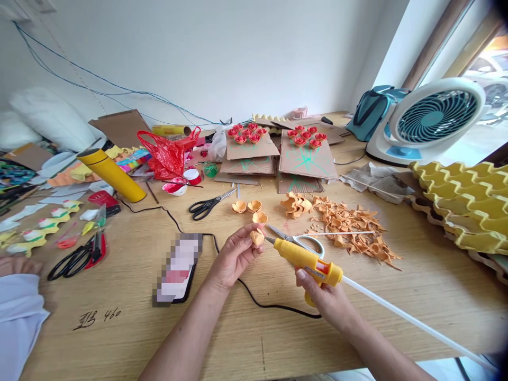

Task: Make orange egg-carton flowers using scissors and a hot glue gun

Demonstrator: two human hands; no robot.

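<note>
Between its thumb and fingers, my left hand [235, 254] pinches a small orange egg-carton flower [257, 238]. My right hand [327, 299] is wrapped round the handle of a yellow hot glue gun [304, 258]; its nozzle points left, right beside the flower, and I cannot tell whether they touch. A long white glue stick [400, 313] runs out of the gun's back end. Just beyond my hands lie three more orange flowers [239, 207] and scissors with white handles [318, 244], partly hidden behind the gun. An orange carton piece [296, 205] sits close to a heap of orange scraps [353, 222].
A phone [180, 270] and black cable [270, 305] lie near my left arm. Black scissors [206, 205] lie farther back, before cardboard pieces [305, 161] bearing red flowers [248, 133]. Yellow egg trays [468, 203] and a fan [428, 121] stand right. Another person's sleeve [19, 317] shows at left.
</note>
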